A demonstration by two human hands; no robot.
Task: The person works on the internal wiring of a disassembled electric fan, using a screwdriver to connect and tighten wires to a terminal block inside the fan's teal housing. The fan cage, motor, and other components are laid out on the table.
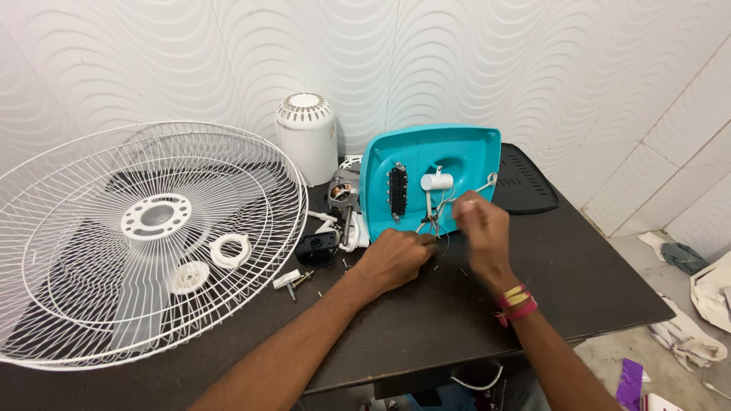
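Dark table (457,320), both hands pinching white wires (435,204) on teal fan housing (426,156)

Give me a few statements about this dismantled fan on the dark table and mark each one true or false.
1. The round white wire fan guard lies on the dark table's left part. True.
2. The turquoise plastic fan housing lies flat under the guard. False: it stands upright beside it, with white wires hanging from it.
3. Both the left hand and right hand work at those wires. True.
4. The white ribbed cylindrical motor cover is held in the right hand. False: it stands by the wall, untouched.
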